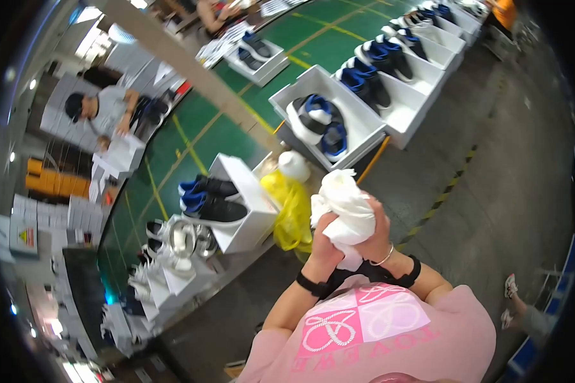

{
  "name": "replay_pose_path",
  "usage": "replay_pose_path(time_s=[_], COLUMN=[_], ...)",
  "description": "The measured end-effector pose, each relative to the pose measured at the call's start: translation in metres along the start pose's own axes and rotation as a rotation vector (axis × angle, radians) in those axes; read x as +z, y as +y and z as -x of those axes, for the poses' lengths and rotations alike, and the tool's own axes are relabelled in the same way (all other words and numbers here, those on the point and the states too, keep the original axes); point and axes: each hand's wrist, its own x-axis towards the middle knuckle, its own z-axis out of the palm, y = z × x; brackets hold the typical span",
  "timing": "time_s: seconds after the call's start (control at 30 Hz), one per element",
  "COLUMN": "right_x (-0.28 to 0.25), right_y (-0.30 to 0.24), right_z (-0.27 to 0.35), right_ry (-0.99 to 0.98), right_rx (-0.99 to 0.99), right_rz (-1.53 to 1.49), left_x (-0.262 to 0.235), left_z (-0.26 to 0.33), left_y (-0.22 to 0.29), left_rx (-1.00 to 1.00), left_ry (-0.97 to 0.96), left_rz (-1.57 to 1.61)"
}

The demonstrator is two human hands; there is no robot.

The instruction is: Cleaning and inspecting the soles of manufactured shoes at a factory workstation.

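Note:
Both of my hands are closed around a crumpled bundle of white tissue paper (344, 203), held up in front of my chest. My left hand (324, 245) grips its lower left side, with a black band on that wrist. My right hand (378, 235) wraps its right side and wears a thin bracelet. Just left of the bundle stands an open white shoebox (252, 191) holding a pair of black and blue sneakers (211, 199). A yellow plastic bag (290, 209) hangs between that box and my hands.
A green conveyor belt (217, 121) carries a row of open white shoeboxes (358, 115) with black and blue sneakers toward the upper right. A person in a cap (102, 108) works at the belt's far side. White shoes (166, 249) lie lower left. Grey floor with a striped line (441, 191) lies right.

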Motion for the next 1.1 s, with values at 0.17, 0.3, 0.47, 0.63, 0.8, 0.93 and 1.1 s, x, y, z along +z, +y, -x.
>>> replay_pose_path(time_s=[0.17,0.3,0.47,0.63,0.8,0.93,1.1], right_x=[0.029,0.041,0.068,0.142,0.202,0.231,0.251], right_y=[0.002,-0.002,-0.004,0.019,0.070,0.101,0.136], right_z=[-0.024,-0.024,-0.063,-0.099,-0.093,-0.081,-0.070], right_ry=[0.013,0.031,-0.065,-0.314,-0.630,-0.745,-0.845], right_rx=[-0.007,-0.008,-0.293,-0.368,-0.310,-0.316,-0.335], right_rz=[-0.016,-0.041,0.030,0.046,0.275,0.595,0.878], left_x=[-0.024,-0.023,-0.057,-0.103,-0.124,-0.115,-0.131], left_z=[-0.021,-0.018,-0.040,-0.071,-0.079,-0.059,-0.024], left_y=[0.032,0.044,0.059,0.074,0.074,0.058,0.025], left_rx=[-0.069,-0.057,0.109,0.414,0.267,0.175,0.000], left_ry=[-0.043,-0.076,-0.155,0.154,0.458,0.421,0.619], left_rz=[0.186,0.235,0.355,0.293,0.442,0.459,0.239])
